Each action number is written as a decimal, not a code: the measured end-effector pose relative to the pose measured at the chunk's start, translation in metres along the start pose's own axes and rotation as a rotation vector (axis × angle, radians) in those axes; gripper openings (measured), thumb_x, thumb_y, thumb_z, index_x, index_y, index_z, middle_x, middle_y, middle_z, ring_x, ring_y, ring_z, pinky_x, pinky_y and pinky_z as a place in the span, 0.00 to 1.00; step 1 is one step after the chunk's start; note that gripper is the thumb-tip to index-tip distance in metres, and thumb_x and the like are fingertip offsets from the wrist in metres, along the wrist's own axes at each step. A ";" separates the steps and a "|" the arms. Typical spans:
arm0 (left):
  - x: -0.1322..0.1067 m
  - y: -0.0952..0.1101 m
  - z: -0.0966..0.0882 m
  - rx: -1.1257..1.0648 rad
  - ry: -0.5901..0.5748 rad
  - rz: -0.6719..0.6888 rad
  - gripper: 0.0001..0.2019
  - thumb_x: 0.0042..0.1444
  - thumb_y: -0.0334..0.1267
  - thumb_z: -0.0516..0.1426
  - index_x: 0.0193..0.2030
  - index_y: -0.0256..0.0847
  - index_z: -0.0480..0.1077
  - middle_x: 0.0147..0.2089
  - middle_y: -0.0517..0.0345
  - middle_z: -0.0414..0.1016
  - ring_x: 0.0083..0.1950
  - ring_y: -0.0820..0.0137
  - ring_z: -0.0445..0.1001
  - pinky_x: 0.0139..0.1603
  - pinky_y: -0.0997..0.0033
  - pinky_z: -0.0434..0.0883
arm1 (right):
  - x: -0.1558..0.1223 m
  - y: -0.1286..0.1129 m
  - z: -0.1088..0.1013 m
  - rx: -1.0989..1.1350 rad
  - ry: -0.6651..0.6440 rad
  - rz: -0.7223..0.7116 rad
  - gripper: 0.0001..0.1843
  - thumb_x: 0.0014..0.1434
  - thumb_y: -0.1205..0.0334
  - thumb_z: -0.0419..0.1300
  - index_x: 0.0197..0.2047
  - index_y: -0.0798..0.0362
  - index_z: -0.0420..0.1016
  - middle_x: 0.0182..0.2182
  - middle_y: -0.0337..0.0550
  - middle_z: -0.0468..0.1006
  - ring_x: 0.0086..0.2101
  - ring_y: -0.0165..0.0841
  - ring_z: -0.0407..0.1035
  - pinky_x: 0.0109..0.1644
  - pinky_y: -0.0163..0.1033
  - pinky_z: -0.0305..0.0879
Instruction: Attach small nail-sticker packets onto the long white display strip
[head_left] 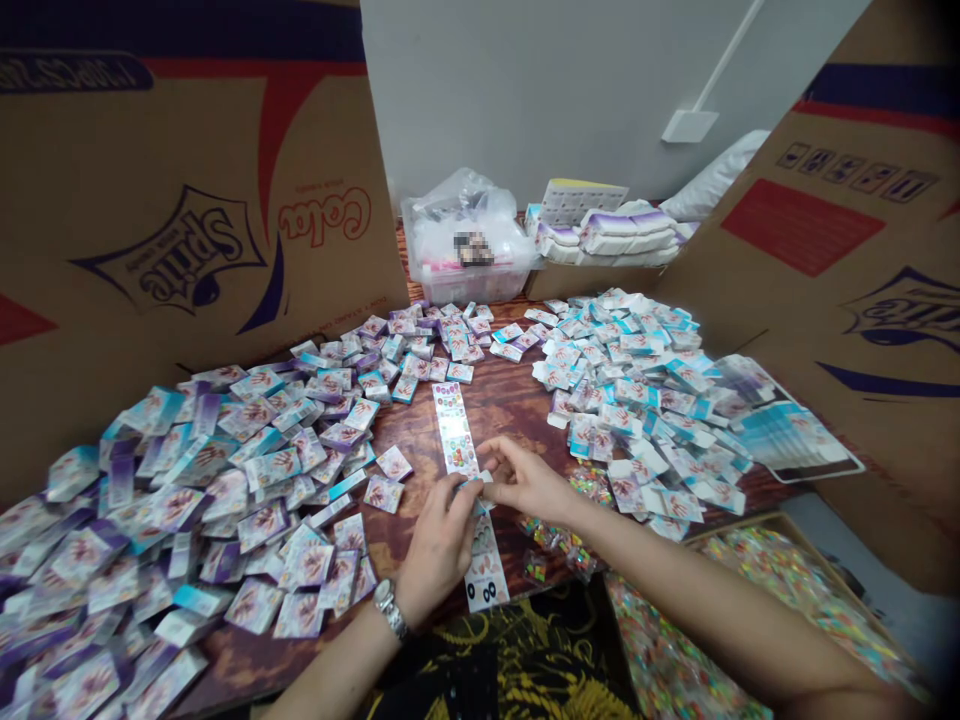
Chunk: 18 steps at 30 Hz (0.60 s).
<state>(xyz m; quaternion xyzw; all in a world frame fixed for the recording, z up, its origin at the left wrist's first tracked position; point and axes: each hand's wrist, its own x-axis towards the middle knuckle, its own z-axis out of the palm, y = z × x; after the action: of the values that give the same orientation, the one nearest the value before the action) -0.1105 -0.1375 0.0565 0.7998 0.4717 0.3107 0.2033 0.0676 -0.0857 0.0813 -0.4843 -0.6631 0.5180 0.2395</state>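
Note:
My left hand (pixel 437 540), with a metal wristwatch, and my right hand (pixel 529 485) meet above the middle of the table. Their fingers close around a small white-and-blue box (pixel 484 498), mostly covered by the fingers. Beneath them runs a long printed strip (pixel 451 425) with rows of coloured pictures; its near end (pixel 486 575) reaches the table edge. Close to my right wrist lie clear packets of colourful little pieces (pixel 559 540). Two small printed cartons (pixel 384 493) sit left of my left hand.
Heaps of small cartons cover the left (pixel 255 470) and right (pixel 637 400) of the table (pixel 506 395). Big cardboard boxes (pixel 187 200) stand on both sides. A plastic tub (pixel 472 280) and flat carton stacks (pixel 630 235) are behind. An open box of packets (pixel 787 560) sits lower right.

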 end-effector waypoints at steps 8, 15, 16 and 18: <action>0.006 -0.001 -0.006 -0.115 0.067 -0.099 0.20 0.54 0.25 0.51 0.54 0.42 0.60 0.52 0.48 0.64 0.55 0.63 0.65 0.53 0.60 0.68 | -0.025 -0.017 0.010 -0.312 0.241 -0.373 0.08 0.62 0.64 0.53 0.41 0.50 0.72 0.45 0.47 0.70 0.46 0.37 0.66 0.50 0.45 0.64; -0.001 -0.002 -0.001 0.052 0.089 0.017 0.22 0.55 0.23 0.48 0.57 0.40 0.58 0.55 0.45 0.62 0.57 0.62 0.62 0.56 0.59 0.65 | -0.015 -0.012 0.030 0.109 0.314 -0.044 0.15 0.57 0.65 0.57 0.48 0.51 0.64 0.35 0.42 0.76 0.33 0.32 0.72 0.35 0.37 0.69; -0.002 -0.002 -0.001 0.072 0.088 0.020 0.23 0.55 0.23 0.47 0.58 0.40 0.58 0.55 0.45 0.62 0.57 0.62 0.62 0.56 0.58 0.65 | -0.016 -0.014 0.032 0.047 0.327 -0.058 0.13 0.57 0.65 0.56 0.47 0.51 0.66 0.35 0.42 0.76 0.33 0.32 0.72 0.36 0.37 0.69; -0.003 -0.003 -0.001 0.099 0.093 0.015 0.24 0.56 0.23 0.47 0.59 0.40 0.56 0.54 0.45 0.63 0.57 0.61 0.63 0.57 0.57 0.65 | -0.021 -0.020 0.033 -0.099 0.346 -0.132 0.09 0.58 0.66 0.55 0.44 0.51 0.69 0.36 0.42 0.76 0.36 0.33 0.71 0.40 0.39 0.67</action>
<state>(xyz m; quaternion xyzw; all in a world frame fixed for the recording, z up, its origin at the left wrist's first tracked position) -0.1141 -0.1387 0.0546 0.7970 0.4894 0.3253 0.1393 0.0416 -0.1188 0.0916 -0.5330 -0.6668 0.3770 0.3594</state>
